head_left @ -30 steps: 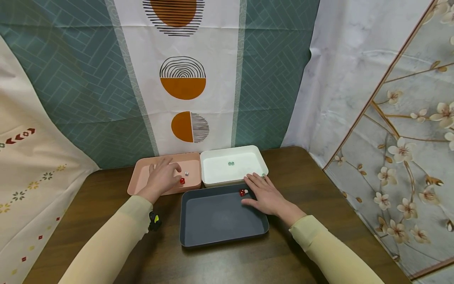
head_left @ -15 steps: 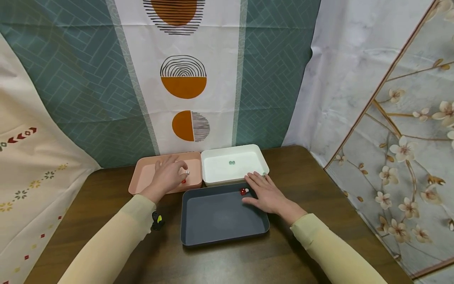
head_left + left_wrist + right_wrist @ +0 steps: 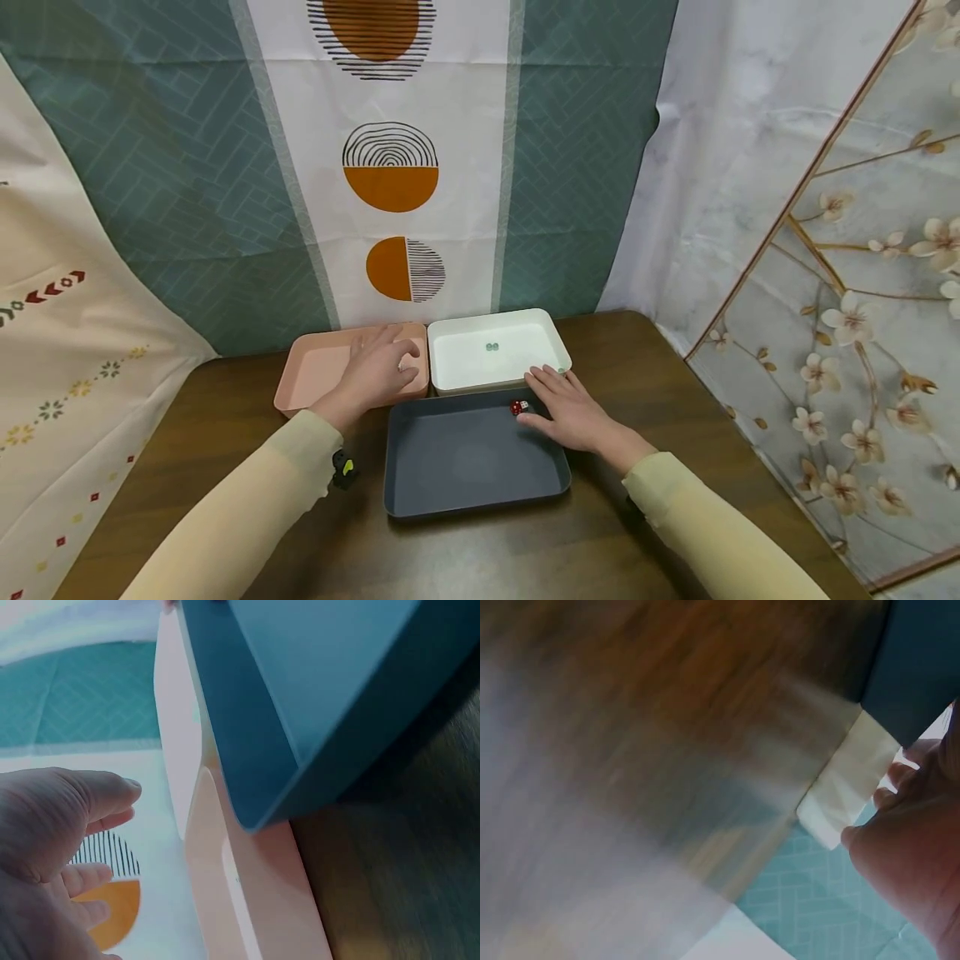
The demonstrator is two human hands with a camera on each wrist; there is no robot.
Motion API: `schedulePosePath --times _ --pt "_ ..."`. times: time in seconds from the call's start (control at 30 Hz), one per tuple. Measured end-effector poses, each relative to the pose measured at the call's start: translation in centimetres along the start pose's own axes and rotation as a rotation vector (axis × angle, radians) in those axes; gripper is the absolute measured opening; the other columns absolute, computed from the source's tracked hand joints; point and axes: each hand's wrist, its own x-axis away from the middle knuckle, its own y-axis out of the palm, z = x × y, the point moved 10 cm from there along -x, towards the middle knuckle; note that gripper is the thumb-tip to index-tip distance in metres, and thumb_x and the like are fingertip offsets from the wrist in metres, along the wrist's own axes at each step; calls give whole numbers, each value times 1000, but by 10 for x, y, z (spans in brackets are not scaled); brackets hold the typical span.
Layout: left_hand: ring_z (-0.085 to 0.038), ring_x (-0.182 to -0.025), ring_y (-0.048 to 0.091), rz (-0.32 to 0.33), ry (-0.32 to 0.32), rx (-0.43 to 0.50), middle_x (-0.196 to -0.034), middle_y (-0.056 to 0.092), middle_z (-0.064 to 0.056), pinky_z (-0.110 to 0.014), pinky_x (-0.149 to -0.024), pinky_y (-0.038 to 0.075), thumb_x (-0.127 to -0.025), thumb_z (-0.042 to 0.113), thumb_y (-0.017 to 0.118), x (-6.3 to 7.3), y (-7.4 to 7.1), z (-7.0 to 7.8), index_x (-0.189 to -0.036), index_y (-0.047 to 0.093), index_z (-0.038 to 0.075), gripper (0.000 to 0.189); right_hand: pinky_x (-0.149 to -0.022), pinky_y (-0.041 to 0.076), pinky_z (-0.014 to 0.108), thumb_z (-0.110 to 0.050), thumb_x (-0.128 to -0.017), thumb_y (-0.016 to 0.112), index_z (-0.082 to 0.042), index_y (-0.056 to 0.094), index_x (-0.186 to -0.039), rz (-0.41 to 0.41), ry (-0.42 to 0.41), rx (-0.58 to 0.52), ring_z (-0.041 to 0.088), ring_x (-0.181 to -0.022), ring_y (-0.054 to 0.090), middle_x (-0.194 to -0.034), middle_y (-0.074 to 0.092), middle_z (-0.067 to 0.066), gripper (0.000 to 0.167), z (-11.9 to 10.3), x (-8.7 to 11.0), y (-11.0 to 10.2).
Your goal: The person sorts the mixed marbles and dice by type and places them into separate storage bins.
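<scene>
My left hand [image 3: 378, 368] reaches over the pink tray [image 3: 303, 379], its thumb and index finger curved and apart. A small white die [image 3: 401, 367] shows in the gap between them. The red die in that tray is hidden under the hand. In the left wrist view, the left thumb [image 3: 112, 793] and fingers show nothing between them. My right hand [image 3: 573, 417] lies with spread fingers across the right back corner of the dark grey tray [image 3: 472, 467], fingertips at the white tray's front edge. Beside its thumb sit a red die [image 3: 515, 408] and a white die [image 3: 524, 405].
The white tray [image 3: 457, 354] stands behind the grey tray, right of the pink one. Two small pale green pieces [image 3: 492, 347] lie in its middle, another by my right fingertips. Patterned cloths [image 3: 577, 167] hang behind the brown wooden table [image 3: 480, 558] and at its sides.
My left hand has moved right across the pink tray, covering the red die and coming over the white die. My right hand has stayed in place.
</scene>
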Motion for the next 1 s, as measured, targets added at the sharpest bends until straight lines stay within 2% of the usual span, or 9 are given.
schedulePosePath --times 0.17,0.4,0.63,0.8,1.0 --pt "-50 -158 35 -8 39 -4 -164 52 -24 -83 -122 18 -101 19 79 0 3 20 -123 81 12 23 -133 9 66 -61 -110 58 -6 31 -174 1 16 4 37 -169 18 -181 26 16 89 9 9 -3" --pt "-48 -158 37 -35 126 -34 -164 51 -24 -80 -123 21 -102 24 82 3 10 58 -128 81 15 29 -132 11 67 -60 -111 57 -7 33 -174 17 16 24 38 -168 19 -180 27 16 86 18 16 -8" --pt "-47 -161 34 -124 230 -20 -165 52 -20 -78 -125 19 -102 27 82 2 26 98 -134 80 17 34 -132 11 68 -60 -112 56 -6 35 -173 20 16 26 39 -167 21 -180 29 17 83 20 17 -7" --pt "-46 -160 35 -177 302 4 -164 54 -20 -79 -125 19 -101 28 84 2 38 125 -134 80 16 35 -131 12 70 -62 -112 53 -13 37 -174 14 11 32 40 -167 22 -180 28 16 81 19 17 -7" --pt "-46 -160 36 -200 347 -13 -164 53 -19 -79 -124 21 -102 29 83 1 51 143 -135 81 18 35 -130 13 72 -66 -113 46 -19 37 -174 16 -12 34 41 -167 22 -180 28 19 78 20 17 -4"
